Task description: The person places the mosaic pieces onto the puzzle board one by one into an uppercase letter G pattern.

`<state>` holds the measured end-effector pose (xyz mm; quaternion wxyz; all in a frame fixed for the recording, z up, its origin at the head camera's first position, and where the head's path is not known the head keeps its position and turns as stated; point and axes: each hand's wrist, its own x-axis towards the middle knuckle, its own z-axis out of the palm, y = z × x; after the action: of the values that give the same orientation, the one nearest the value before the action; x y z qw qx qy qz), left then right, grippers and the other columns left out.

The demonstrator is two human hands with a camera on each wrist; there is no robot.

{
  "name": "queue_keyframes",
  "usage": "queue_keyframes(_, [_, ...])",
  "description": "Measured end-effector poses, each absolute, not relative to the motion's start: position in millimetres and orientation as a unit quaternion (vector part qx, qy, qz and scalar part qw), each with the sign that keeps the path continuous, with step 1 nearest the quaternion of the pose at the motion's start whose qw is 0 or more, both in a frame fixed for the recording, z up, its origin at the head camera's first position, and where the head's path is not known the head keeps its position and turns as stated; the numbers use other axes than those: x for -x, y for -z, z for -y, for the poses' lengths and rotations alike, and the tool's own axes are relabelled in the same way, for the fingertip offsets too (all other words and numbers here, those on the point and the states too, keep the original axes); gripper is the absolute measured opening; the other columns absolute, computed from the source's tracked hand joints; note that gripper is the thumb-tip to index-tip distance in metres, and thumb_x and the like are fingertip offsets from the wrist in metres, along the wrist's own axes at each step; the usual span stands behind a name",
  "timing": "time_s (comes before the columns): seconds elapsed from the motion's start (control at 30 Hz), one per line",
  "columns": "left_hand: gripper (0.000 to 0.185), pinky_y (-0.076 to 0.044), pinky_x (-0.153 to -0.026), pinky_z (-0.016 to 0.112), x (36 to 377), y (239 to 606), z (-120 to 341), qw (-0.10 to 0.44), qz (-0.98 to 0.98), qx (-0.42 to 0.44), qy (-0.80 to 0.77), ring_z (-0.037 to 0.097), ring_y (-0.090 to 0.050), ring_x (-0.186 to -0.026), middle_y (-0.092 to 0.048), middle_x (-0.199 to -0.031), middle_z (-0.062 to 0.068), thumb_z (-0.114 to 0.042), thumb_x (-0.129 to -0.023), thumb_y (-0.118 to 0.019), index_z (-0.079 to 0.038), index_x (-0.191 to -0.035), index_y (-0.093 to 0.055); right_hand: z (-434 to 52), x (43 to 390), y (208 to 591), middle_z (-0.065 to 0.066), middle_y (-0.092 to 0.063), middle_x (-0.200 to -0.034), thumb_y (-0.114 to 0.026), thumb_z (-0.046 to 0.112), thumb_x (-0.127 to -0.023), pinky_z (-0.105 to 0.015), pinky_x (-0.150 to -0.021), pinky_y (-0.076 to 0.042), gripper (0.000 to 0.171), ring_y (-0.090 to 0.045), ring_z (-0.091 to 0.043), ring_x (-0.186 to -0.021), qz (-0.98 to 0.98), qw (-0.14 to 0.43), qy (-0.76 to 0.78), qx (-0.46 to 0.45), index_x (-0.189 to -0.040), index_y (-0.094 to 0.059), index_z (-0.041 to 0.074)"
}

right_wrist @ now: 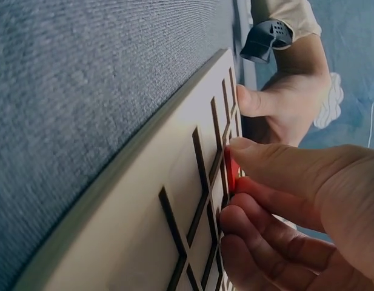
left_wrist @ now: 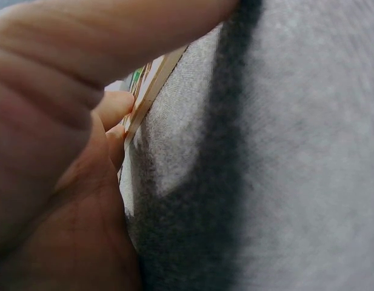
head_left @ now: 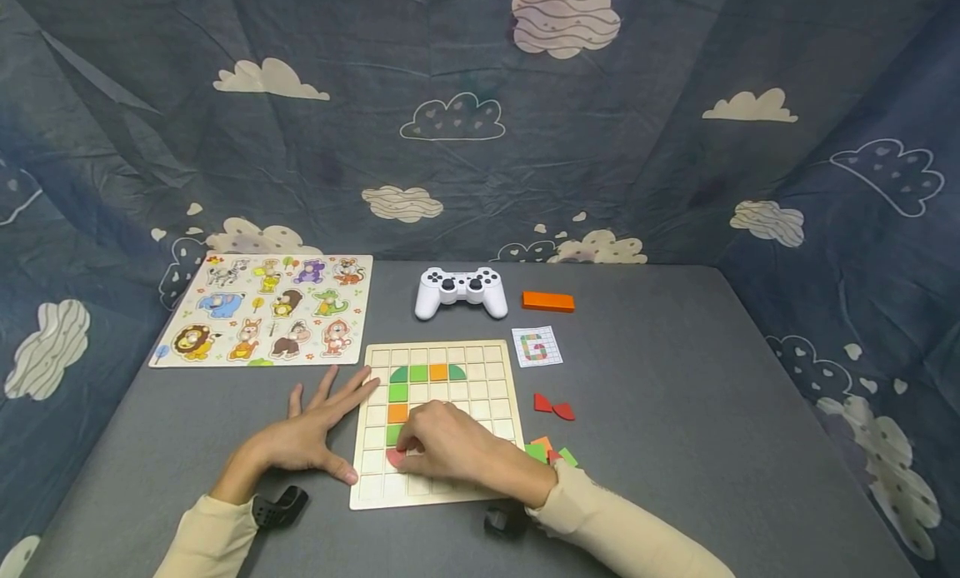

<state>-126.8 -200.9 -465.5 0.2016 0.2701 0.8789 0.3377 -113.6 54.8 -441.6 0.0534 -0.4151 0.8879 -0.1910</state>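
A wooden grid board (head_left: pixel 491 386) lies on the grey table. It holds green tiles (head_left: pixel 398 392) and orange tiles (head_left: pixel 438 372) in a curved line along its top and left side. My right hand (head_left: pixel 408 455) rests on the board and pinches a small red piece (head_left: pixel 393 458) over a lower left cell. The right wrist view shows this red piece (right_wrist: pixel 229 173) between thumb and fingertips at the board (right_wrist: pixel 174 200). My left hand (head_left: pixel 322 420) lies flat with spread fingers, touching the board's left edge (left_wrist: pixel 153 91).
Loose red pieces (head_left: pixel 553 407) and a small pile of green and orange pieces (head_left: pixel 551 453) lie right of the board. Behind it are a pattern card (head_left: pixel 537 346), a white game controller (head_left: pixel 461 291), an orange block (head_left: pixel 548 301) and an animal puzzle (head_left: pixel 266 309).
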Motion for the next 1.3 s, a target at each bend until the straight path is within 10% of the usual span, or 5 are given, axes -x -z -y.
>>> queue_keyframes(1.3, [0.127,0.024,-0.1,0.077,129,464,200,0.214,-0.877,-0.263,-0.34,0.047,0.024,-0.149,0.0,-0.17,0.011,-0.051,-0.061,-0.089,-0.018,-0.162,-0.019,-201,95,434,0.0,-0.067,-0.084,-0.086,0.016,-0.077,-0.026,-0.068,-0.052,0.026,-0.061,-0.017,-0.075,-0.884,0.061,0.333,0.324,-0.098,-0.071,0.013])
